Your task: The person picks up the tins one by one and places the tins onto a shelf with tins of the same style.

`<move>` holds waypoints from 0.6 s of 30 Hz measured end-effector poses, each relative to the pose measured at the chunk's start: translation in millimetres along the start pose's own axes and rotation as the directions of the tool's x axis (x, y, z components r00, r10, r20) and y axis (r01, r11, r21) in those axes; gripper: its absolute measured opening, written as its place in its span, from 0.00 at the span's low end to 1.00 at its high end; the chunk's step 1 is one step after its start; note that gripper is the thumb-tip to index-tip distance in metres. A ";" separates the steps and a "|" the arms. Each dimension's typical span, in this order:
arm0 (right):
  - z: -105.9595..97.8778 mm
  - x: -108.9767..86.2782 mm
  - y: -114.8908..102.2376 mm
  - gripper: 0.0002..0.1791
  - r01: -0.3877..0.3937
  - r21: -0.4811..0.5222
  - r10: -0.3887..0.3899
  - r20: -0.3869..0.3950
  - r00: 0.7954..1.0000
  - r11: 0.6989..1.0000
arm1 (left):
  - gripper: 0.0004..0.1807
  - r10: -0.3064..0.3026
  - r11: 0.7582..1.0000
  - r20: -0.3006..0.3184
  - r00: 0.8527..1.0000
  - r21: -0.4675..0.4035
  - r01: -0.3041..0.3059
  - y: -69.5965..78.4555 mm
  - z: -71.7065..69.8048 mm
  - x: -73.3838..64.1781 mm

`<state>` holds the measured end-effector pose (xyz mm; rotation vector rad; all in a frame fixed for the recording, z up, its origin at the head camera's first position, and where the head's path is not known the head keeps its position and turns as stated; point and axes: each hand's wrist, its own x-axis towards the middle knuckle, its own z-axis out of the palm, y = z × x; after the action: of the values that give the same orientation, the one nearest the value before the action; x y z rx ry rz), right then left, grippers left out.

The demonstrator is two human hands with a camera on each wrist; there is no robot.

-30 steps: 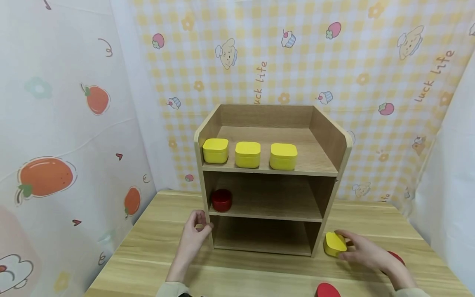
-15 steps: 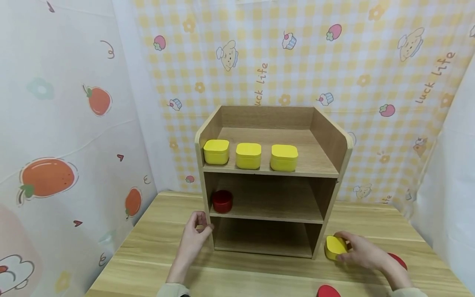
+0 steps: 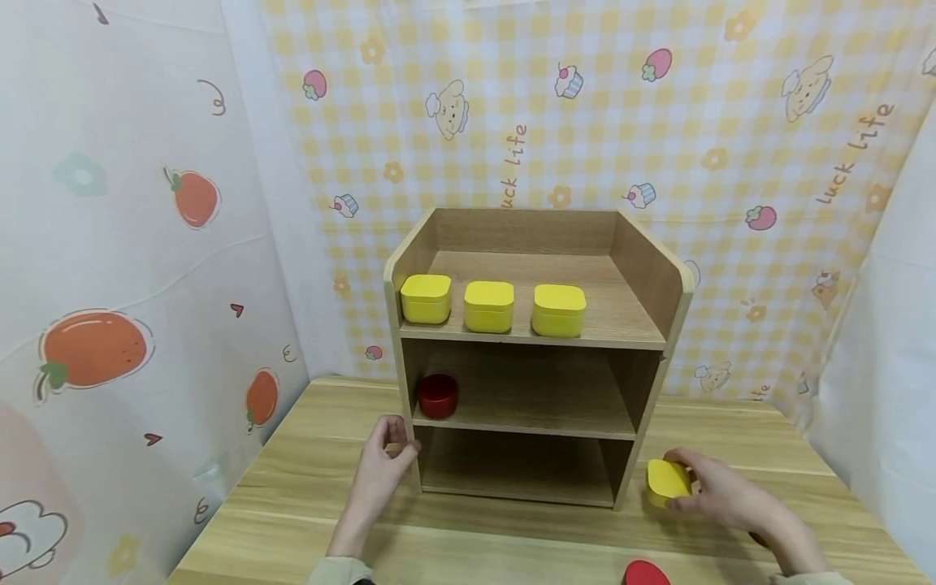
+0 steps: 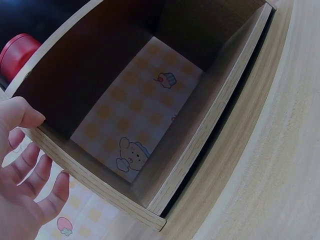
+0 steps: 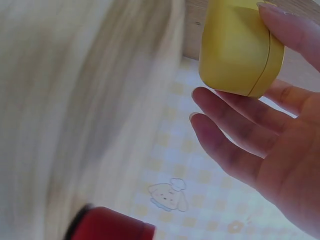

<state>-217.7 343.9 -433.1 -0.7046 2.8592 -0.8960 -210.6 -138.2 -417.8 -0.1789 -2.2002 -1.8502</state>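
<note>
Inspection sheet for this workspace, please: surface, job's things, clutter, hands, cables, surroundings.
Surface: wooden table bearing a three-level shelf unit.
Job's things: three yellow boxes on the top level; fourth yellow box right of the unit; red container at the middle level's left end; second red container at the near frame edge, partly cut off.
Clutter: mostly hidden item beside the right forearm, unidentifiable.
Hands: left hand at the unit's left panel, fingers relaxed; right hand pinches the fourth yellow box.
Cables: nothing seen.
Surroundings: checked cloth behind, printed cloth left.
</note>
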 end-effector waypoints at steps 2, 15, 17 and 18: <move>-1.6 -1.9 -2.8 0.36 -0.006 -0.018 0.006 -0.011 1.000 1.000 | 0.13 0.006 1.000 0.000 1.000 -0.002 -0.006 -0.1 0.2 -0.2; -8.6 -7.2 -21.6 0.36 -0.009 -0.021 0.009 -0.023 1.000 1.000 | 0.13 0.012 1.000 0.011 1.000 -0.011 -0.011 -2.0 -0.2 -0.3; -9.8 -8.7 -24.6 0.36 -0.001 -0.027 0.000 -0.030 1.000 1.000 | 0.13 0.011 1.000 0.009 1.000 -0.003 -0.011 -1.5 -0.2 -0.3; -10.3 -9.6 -26.1 0.36 0.002 -0.032 -0.003 -0.034 0.999 0.999 | 0.13 0.012 1.000 0.007 1.000 0.003 -0.012 -2.0 -0.1 0.0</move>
<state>-200.5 334.6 -410.8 -0.7023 2.9094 -0.8731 -211.1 -138.7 -419.7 -0.1981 -2.2015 -1.8425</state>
